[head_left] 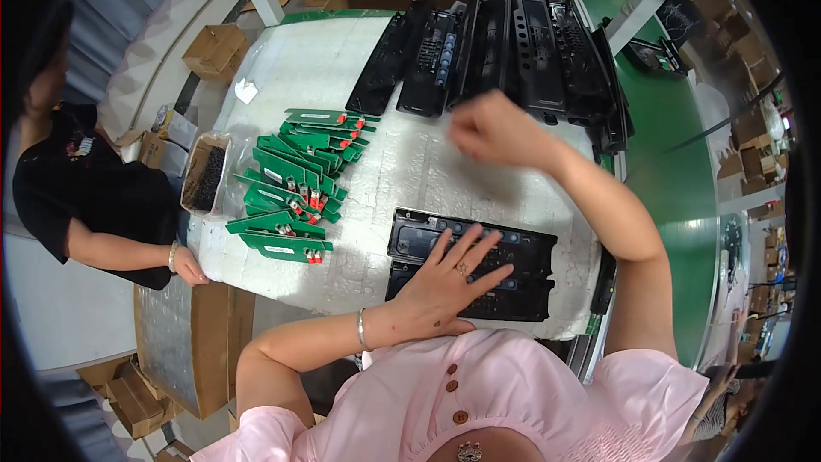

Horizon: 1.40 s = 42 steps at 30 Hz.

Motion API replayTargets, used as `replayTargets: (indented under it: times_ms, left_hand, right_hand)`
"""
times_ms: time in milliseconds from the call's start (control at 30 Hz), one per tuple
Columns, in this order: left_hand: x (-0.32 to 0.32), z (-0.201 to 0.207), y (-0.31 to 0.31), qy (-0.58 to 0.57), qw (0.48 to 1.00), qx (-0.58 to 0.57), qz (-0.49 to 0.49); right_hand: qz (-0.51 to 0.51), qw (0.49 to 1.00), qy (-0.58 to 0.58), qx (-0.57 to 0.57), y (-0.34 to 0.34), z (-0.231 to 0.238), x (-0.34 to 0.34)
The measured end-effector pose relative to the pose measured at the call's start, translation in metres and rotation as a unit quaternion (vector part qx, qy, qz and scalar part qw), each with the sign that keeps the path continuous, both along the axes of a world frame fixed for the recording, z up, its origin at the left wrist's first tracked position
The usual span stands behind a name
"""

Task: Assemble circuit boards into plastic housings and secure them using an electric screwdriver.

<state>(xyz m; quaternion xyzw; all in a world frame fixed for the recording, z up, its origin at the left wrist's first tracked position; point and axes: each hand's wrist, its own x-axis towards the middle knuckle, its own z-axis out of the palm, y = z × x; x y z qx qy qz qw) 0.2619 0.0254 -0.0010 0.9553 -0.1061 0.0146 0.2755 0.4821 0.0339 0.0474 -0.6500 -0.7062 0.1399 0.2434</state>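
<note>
My left hand (442, 287) lies open, fingers spread, on two black plastic panels at the table's near edge. The far panel (534, 248) has round blue-grey parts along it; the near panel (526, 299) is partly covered by the hand. My right hand (496, 131) is raised above the white table surface, between these panels and the black ones at the back. Its fingers are curled closed and blurred, and whatever they may hold cannot be made out. Left of it lies a pile of green boards (295, 162) with red-and-silver parts at their ends.
Several black plastic panels (534, 51) stand close together at the back right. A box of small dark pieces (193, 173) sits at the left edge, where a co-worker's hand (187, 266) rests. A crumpled white scrap (245, 91) lies farther back. A green surface (676, 197) runs along the right.
</note>
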Motion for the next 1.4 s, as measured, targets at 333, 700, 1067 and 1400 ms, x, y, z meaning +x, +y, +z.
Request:
replayTargets:
  times_ms: [333, 700, 1067, 1400]
  left_hand:
    - [0.015, -0.022, 0.006, -0.018, 0.991, 0.087, 0.099]
    - [0.002, -0.019, 0.006, -0.029, 0.991, 0.084, 0.102]
    - [0.0, 0.047, 0.068, -0.082, 0.992, -0.006, 0.093]
    - [0.141, -0.003, 0.183, -0.14, 0.94, 0.312, -0.013]
  right_hand:
    - [-0.385, 0.913, 0.034, -0.13, 0.17, -0.021, 0.067]
    - [-0.083, 0.987, -0.099, 0.099, 0.057, 0.023, 0.048]
    - [-0.018, 0.974, -0.215, -0.071, -0.092, -0.027, 0.017]
    - [-0.02, 0.958, -0.287, 0.004, -0.084, -0.05, -0.008]
